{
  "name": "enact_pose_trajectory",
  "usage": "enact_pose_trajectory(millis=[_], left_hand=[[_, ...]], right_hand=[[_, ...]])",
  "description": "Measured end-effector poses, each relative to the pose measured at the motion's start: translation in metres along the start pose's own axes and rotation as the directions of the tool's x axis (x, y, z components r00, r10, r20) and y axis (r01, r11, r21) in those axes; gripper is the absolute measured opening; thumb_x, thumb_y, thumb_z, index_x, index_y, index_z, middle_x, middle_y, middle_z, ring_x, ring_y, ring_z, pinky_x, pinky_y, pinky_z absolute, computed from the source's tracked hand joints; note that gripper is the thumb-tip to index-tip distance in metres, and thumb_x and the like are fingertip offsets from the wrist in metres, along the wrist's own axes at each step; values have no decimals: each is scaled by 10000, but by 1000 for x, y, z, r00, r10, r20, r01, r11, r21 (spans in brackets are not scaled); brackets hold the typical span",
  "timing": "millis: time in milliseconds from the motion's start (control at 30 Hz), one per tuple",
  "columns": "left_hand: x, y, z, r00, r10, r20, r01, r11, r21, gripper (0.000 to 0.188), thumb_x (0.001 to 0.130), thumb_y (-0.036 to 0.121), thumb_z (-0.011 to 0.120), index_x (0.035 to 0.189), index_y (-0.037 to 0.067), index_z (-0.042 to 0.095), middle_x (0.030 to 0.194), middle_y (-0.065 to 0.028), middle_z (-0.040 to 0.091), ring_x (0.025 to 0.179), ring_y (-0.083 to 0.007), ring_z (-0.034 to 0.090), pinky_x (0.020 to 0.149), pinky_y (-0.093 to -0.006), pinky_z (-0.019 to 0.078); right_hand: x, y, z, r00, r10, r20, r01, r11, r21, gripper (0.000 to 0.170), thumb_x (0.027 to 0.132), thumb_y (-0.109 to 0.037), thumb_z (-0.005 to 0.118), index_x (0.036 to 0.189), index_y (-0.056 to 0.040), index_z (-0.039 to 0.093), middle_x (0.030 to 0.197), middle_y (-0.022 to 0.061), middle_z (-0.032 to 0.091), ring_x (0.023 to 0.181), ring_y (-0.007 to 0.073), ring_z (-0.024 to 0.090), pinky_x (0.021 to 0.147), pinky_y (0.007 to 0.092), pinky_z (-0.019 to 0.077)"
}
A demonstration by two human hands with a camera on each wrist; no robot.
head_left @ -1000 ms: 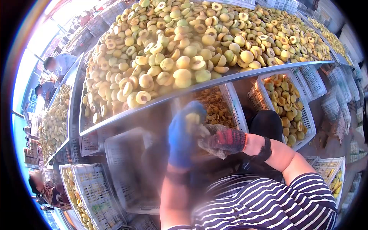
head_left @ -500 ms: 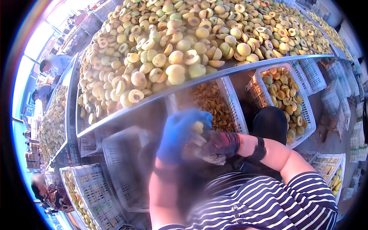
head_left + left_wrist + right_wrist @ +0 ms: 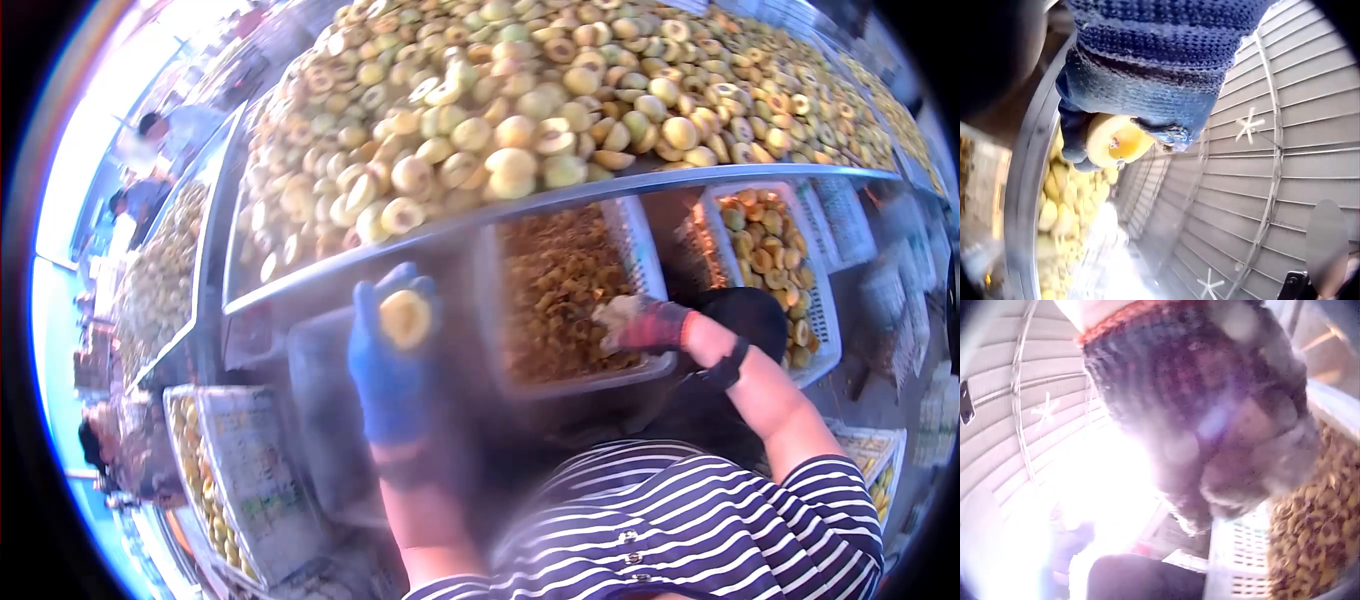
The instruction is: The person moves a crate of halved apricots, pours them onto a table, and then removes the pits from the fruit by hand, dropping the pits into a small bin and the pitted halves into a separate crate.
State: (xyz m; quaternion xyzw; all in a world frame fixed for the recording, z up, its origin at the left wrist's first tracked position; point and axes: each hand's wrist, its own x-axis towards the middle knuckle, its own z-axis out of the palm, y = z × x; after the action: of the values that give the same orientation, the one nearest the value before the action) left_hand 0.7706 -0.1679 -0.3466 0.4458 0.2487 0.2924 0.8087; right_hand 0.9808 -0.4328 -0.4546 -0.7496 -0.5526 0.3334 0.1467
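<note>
apart they've come since half a second ago, left hand [image 3: 388, 375] pinching a cut fruit half [image 3: 405, 318] near the bench [image 3: 560, 195], right hand [image 3: 645, 325] over the scrap crate [image 3: 637, 243] to its right, its hold impossible to tell, and any loosened left pinch could let that half fall.

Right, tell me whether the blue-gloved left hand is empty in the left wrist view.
No, the blue-gloved left hand holds a rounded pale-yellow fruit half, its deeper yellow inside showing.
</note>
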Motion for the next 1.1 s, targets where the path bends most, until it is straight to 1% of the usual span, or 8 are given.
enact_pose_trajectory(millis=[100, 267, 400, 467, 567, 733, 1033, 1100], left_hand=[[-38, 22, -62, 960, 191, -203, -146, 965, 215, 517, 1040, 419, 441, 1256, -30, 581, 1086, -160, 684, 919, -232, 675, 791, -328, 565], [-88, -59, -254, 899, 246, -362, -72, 899, 432, 471, 1037, 372, 475, 1273, -26, 565, 1087, -135, 667, 984, -237, 655, 893, -351, 541], [-108, -48, -202, 917, 233, -324, -145, 951, 271, 512, 1039, 386, 461, 1346, -21, 508, 1185, -168, 639, 1061, -267, 636, 962, -376, 519], [-110, -22, -154, 931, 236, -277, -184, 962, 201, 503, 1030, 347, 496, 1371, -22, 481, 1221, -174, 629, 1100, -274, 625, 986, -378, 507], [-123, 16, -83, 879, 470, 76, -404, 650, 644, 493, 991, 237, 583, 1393, -21, 460, 1253, -173, 618, 1131, -252, 611, 999, -360, 488], [-142, 21, -51, 858, 490, 154, -498, 722, 481, 419, 1012, 172, 530, 1370, -40, 471, 1260, -134, 586, 1123, -198, 582, 967, -336, 473], [-141, -22, -67, 984, 179, -15, -179, 968, -175, 418, 1084, 253, 349, 1363, -28, 486, 1269, -133, 583, 1141, -180, 567, 1022, -315, 423], [-148, -18, -70, 952, 303, -42, -302, 953, 25, 406, 1081, 239, 354, 1348, -31, 499, 1264, -141, 590, 1153, -185, 566, 1017, -319, 429]], right_hand=[[-6, 24, 13, 984, -135, -117, 129, 990, -55, 484, 873, -376, 670, 1187, -15, 600, 1008, 196, 615, 940, 340, 620, 795, 416, 492], [-7, -31, 1, 971, 240, 13, -232, 921, 315, 399, 809, -303, 744, 1030, -6, 594, 878, 139, 627, 828, 270, 628, 748, 378, 496], [4, -104, -5, 987, -14, -159, 80, 902, 424, 310, 822, -233, 743, 986, -15, 593, 899, 100, 639, 853, 210, 632, 765, 333, 511], [23, -149, -3, 817, -431, -382, 536, 813, 228, 283, 845, -185, 725, 1054, -27, 616, 953, 103, 657, 891, 195, 633, 791, 301, 511], [50, -227, 6, 643, -610, -463, 753, 616, 233, 252, 866, -177, 687, 1082, -60, 629, 884, 113, 675, 789, 257, 670, 686, 329, 537], [57, -273, 19, 653, -690, -311, 599, 722, -345, 347, 725, -154, 752, 1046, -89, 638, 811, 99, 640, 703, 319, 655, 587, 388, 524], [47, -275, 29, 735, -627, -257, 581, 778, -239, 190, 758, -180, 742, 893, -103, 632, 748, 116, 654, 690, 350, 665, 596, 409, 535], [51, -277, 25, 740, -638, -215, 603, 770, -209, 180, 759, -167, 745, 878, -98, 628, 735, 110, 649, 671, 343, 659, 589, 400, 529]])
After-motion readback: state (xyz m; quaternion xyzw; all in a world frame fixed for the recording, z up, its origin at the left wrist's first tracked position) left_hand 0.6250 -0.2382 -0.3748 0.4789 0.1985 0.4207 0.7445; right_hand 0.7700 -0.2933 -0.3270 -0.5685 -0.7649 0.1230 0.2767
